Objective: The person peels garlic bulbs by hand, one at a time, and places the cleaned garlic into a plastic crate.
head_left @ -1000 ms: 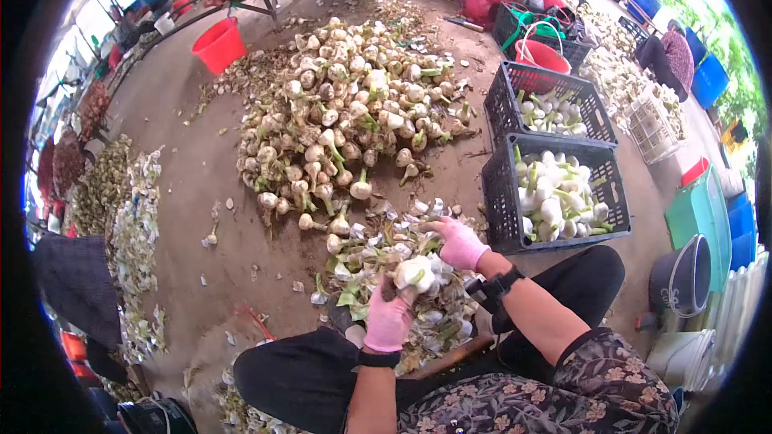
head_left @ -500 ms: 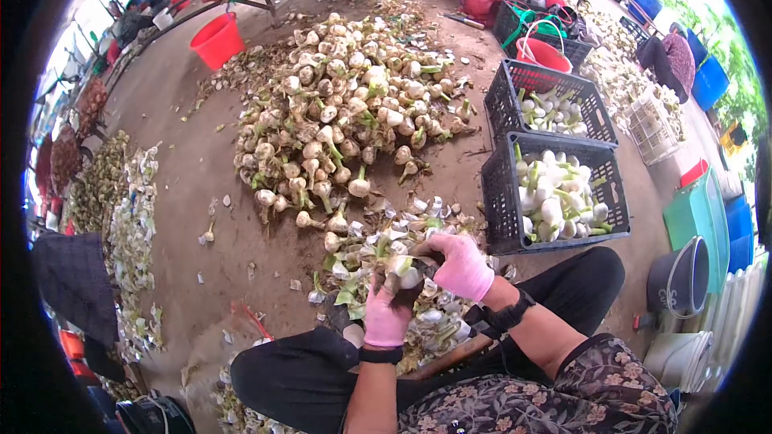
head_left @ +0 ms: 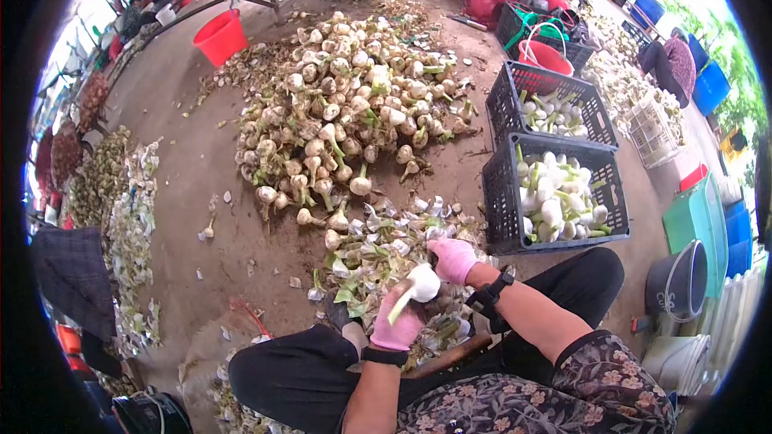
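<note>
A white, peeled garlic bulb (head_left: 425,282) with a pale green stem lies in my left hand (head_left: 396,323), which wears a pink glove with soiled fingers. The stem points down toward the wrist. Just right of the bulb, very close to it, is my right hand (head_left: 455,260), also in a pink glove. Its fingers are curled in, and what they hold, if anything, is hidden. Beneath both hands spreads a heap of stripped garlic skins and leaves (head_left: 378,245).
A large pile of unpeeled garlic (head_left: 346,104) lies ahead. On the right, two black crates (head_left: 555,245) hold peeled bulbs. A red bucket (head_left: 220,38) stands at the far left, a dark bucket (head_left: 677,281) at the right. Other people (head_left: 671,64) sit farther back.
The bulb's loose outer leaves are off, and it now shows white and smooth in my left hand. My right hand has moved slightly back toward me; the left has turned.
</note>
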`<state>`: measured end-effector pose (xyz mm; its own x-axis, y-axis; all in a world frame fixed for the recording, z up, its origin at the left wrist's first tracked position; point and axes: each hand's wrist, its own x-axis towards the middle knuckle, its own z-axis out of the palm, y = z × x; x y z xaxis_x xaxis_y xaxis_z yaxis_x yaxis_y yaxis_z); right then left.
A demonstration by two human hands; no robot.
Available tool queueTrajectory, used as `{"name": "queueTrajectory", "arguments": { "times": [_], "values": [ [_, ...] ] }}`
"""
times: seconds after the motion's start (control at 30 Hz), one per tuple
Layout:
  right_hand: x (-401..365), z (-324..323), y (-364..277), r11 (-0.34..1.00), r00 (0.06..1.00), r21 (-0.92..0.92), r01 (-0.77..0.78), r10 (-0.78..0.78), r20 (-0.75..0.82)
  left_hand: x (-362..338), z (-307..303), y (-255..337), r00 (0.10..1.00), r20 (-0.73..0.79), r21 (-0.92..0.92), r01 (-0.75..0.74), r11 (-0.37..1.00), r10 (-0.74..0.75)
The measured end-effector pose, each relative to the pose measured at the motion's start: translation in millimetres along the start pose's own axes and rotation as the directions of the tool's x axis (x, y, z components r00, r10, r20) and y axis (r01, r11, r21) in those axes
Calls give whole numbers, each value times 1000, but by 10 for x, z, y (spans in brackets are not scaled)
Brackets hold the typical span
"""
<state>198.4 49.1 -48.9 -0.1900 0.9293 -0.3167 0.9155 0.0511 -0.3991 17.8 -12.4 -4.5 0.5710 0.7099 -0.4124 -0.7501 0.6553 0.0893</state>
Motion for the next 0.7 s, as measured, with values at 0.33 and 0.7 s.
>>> {"name": "queueTrajectory", "arguments": {
  "times": [0.33,0.7],
  "values": [
    [-340,-571,-119,924,948,339,179,-70,-309,143,9,46,919,23,415,-366,833,393],
    [-46,-463,-121,977,1000,211,-4,9,-24,12,216,7,908,164,761,-365,537,385]
  ]
}}
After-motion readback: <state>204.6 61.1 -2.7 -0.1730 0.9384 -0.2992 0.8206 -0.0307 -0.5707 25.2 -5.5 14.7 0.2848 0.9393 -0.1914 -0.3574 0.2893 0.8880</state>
